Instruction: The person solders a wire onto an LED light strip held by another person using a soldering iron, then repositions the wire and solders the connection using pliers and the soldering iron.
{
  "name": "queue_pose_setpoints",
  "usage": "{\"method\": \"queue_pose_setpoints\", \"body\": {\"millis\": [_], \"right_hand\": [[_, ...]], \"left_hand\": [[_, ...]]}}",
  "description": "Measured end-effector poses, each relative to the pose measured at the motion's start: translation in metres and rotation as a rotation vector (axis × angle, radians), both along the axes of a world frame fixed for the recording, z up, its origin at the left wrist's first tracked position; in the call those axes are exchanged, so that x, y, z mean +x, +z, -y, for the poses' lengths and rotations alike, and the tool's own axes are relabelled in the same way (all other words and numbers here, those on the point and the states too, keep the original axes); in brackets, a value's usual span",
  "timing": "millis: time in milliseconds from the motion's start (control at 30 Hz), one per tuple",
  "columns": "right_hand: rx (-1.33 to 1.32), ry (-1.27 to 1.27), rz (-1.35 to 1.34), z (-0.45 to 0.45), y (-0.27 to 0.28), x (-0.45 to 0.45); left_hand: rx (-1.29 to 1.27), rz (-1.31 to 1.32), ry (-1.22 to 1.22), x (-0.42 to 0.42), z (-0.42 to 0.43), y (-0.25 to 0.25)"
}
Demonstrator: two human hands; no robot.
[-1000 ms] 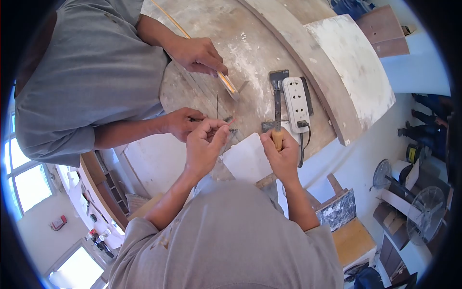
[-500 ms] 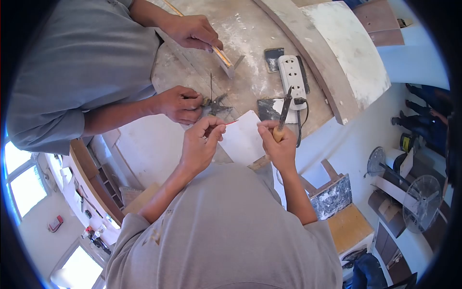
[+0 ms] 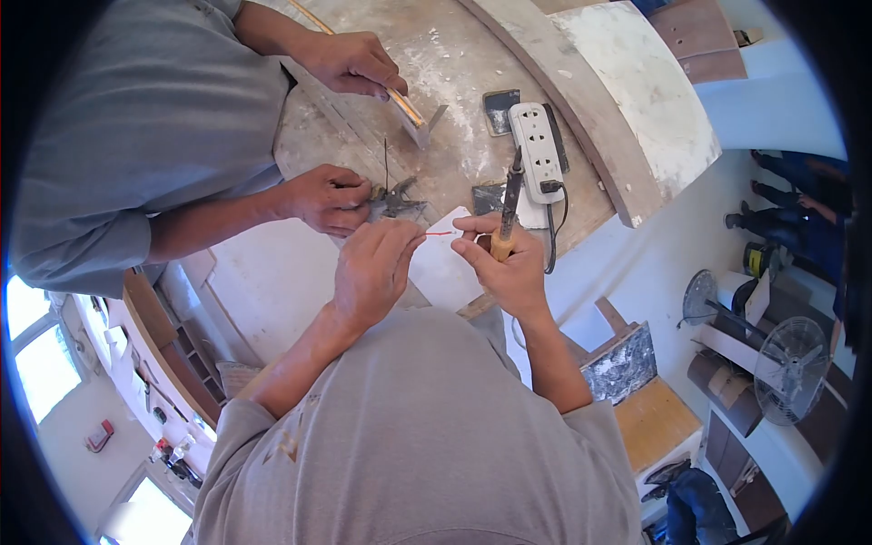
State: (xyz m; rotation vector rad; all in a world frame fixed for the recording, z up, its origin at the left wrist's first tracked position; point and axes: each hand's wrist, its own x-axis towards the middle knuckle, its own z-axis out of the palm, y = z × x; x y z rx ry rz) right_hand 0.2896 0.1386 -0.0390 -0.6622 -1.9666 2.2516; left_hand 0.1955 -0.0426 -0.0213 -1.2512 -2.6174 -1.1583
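Observation:
My left hand [image 3: 370, 272] is closed in a pinch on a thin red wire [image 3: 440, 233], whose free end points right. My right hand [image 3: 510, 280] grips a soldering iron [image 3: 511, 195] by its wooden handle, with the dark shaft pointing up. The thumb and index finger of that hand are close to the wire's end; whether they touch it I cannot tell. Below the wire lies a white sheet [image 3: 443, 270]. Just beyond my left hand, a dark metal plier-like tool [image 3: 397, 202] rests near a co-worker's hand [image 3: 331, 200].
The co-worker's other hand [image 3: 356, 65] holds a long yellow-edged tool [image 3: 406, 111] on the dusty table [image 3: 436, 54]. A white power strip [image 3: 536, 141] with a black plug and cord lies beyond my right hand, beside a dark pad [image 3: 500, 111]. A curved board [image 3: 581, 100] borders the table.
My right hand has moved left towards my left hand, bringing its fingertips close to the wire's end. The soldering iron has come along, more upright. The whole view has shifted slightly left.

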Motion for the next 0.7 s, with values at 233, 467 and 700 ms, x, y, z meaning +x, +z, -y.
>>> {"method": "queue_pose_setpoints", "body": {"millis": [233,467,700], "right_hand": [[0.084,0.019,0.059,-0.002,-0.002,-0.002],[-0.083,-0.154,0.042,-0.013,-0.002,0.005],[0.025,-0.008,0.009,-0.002,0.002,-0.003]], "left_hand": [[0.036,-0.054,0.005,0.006,-0.003,-0.002],[0.057,-0.086,0.067,-0.001,0.001,-0.003],[0.039,-0.122,0.017,0.001,-0.002,-0.002]]}}
